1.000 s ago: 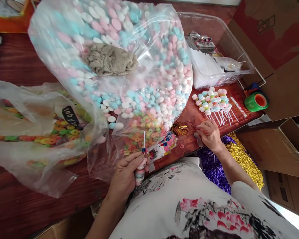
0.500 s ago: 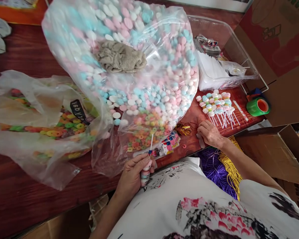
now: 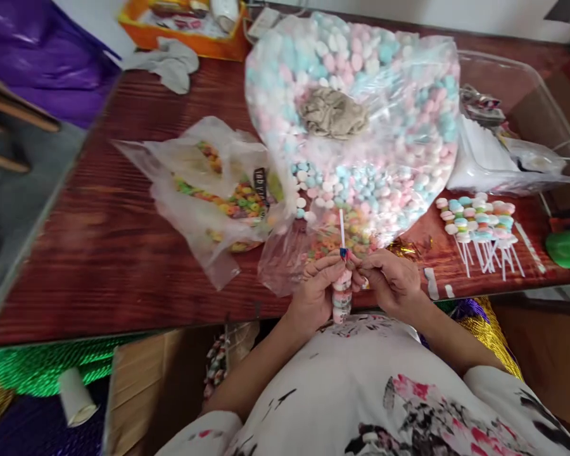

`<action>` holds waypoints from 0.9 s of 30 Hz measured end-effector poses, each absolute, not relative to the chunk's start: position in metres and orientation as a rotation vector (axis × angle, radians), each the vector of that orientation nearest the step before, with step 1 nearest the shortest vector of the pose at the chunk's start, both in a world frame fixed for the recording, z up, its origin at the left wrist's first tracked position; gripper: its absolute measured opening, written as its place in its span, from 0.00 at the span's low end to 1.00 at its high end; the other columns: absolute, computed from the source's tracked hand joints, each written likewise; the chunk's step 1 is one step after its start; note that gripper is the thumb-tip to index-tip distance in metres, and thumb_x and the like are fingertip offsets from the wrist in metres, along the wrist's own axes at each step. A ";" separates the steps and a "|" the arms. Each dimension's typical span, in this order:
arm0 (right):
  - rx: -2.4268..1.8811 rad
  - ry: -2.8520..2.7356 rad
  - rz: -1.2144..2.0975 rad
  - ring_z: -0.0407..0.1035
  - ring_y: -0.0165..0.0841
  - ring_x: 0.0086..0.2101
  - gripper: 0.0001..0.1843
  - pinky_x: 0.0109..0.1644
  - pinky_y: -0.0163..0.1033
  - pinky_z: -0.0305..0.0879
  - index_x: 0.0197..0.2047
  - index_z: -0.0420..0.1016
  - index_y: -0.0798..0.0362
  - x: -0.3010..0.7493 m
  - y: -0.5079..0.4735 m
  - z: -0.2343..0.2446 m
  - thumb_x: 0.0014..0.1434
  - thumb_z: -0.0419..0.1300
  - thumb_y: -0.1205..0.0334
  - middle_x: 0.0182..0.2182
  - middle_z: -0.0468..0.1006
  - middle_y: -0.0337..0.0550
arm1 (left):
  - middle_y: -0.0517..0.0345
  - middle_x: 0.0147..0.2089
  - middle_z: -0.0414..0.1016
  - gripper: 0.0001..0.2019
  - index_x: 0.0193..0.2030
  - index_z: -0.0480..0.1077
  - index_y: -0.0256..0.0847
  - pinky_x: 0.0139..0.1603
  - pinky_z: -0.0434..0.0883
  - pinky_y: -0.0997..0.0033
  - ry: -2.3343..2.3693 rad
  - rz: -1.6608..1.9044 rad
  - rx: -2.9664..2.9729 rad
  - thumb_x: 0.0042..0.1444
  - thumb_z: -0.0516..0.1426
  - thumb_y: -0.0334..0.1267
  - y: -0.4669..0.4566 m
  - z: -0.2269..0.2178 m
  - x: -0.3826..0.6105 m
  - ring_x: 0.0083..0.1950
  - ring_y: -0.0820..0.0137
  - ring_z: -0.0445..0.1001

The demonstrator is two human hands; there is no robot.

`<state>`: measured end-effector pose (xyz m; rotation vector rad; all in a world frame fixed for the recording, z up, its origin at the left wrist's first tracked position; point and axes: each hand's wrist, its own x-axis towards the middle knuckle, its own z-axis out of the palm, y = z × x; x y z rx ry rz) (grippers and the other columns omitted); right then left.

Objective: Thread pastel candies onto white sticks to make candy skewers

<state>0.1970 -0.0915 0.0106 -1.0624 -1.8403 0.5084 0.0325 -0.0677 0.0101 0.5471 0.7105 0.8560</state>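
My left hand (image 3: 317,292) is closed around a marshmallow stick (image 3: 342,296) in a printed clear wrapper. Its white stick points up, and a small blue and red piece sits at the neck. Close beside that neck, my right hand (image 3: 395,282) is pinched shut; whatever its fingertips hold is too small to make out. Behind both hands lies a large clear bag of pastel marshmallows (image 3: 384,190), with a bag of colourful ring candies (image 3: 332,244) at its front edge. Gold strips (image 3: 406,249) lie just beyond my right hand.
Several unwrapped marshmallow sticks (image 3: 477,218) lie at the right, beside a green tape roll (image 3: 569,248). Behind them stands a clear plastic bin (image 3: 517,63). Another ring-candy bag (image 3: 171,190) lies left on the table (image 3: 99,253). A crumpled cloth (image 3: 333,114) rests on the marshmallow bag.
My right hand has come from the table by the gold strips to the neck of the wrapped stick. My left hand still holds the stick. The view has swung left.
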 end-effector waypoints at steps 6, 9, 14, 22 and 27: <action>-1.019 -1.935 0.740 0.70 0.28 0.30 0.07 0.34 0.34 0.65 0.40 0.72 0.52 0.175 -0.075 0.014 0.65 0.55 0.72 0.30 0.77 0.40 | 0.55 0.25 0.77 0.12 0.33 0.79 0.35 0.25 0.70 0.77 0.802 0.959 0.482 0.48 0.67 0.43 -0.066 -0.001 -0.006 0.25 0.73 0.74; -1.010 -1.994 0.767 0.68 0.28 0.29 0.08 0.33 0.33 0.63 0.38 0.72 0.52 0.175 -0.073 0.012 0.65 0.55 0.72 0.28 0.75 0.39 | 0.54 0.26 0.77 0.13 0.32 0.78 0.34 0.25 0.71 0.76 0.814 0.941 0.484 0.47 0.67 0.44 -0.065 -0.004 -0.012 0.25 0.72 0.74; -1.114 -2.005 0.679 0.66 0.29 0.29 0.09 0.32 0.34 0.63 0.36 0.73 0.52 0.190 -0.078 0.012 0.64 0.54 0.73 0.27 0.73 0.39 | 0.55 0.30 0.77 0.12 0.33 0.78 0.36 0.23 0.69 0.77 0.937 0.949 0.632 0.48 0.66 0.45 -0.064 -0.012 -0.008 0.27 0.72 0.75; -0.947 -2.004 0.436 0.69 0.30 0.32 0.23 0.33 0.35 0.68 0.57 0.73 0.50 0.180 -0.083 0.009 0.63 0.52 0.75 0.33 0.75 0.44 | 0.60 0.27 0.68 0.11 0.26 0.76 0.38 0.26 0.66 0.78 0.996 0.990 1.079 0.54 0.62 0.42 -0.065 -0.010 0.012 0.27 0.77 0.65; -1.013 -1.925 0.605 0.69 0.28 0.30 0.20 0.33 0.33 0.67 0.56 0.75 0.50 0.170 -0.078 0.001 0.66 0.52 0.72 0.32 0.76 0.42 | 0.59 0.29 0.69 0.12 0.22 0.72 0.37 0.21 0.62 0.77 1.022 0.992 1.020 0.54 0.60 0.40 -0.072 -0.017 0.015 0.24 0.78 0.62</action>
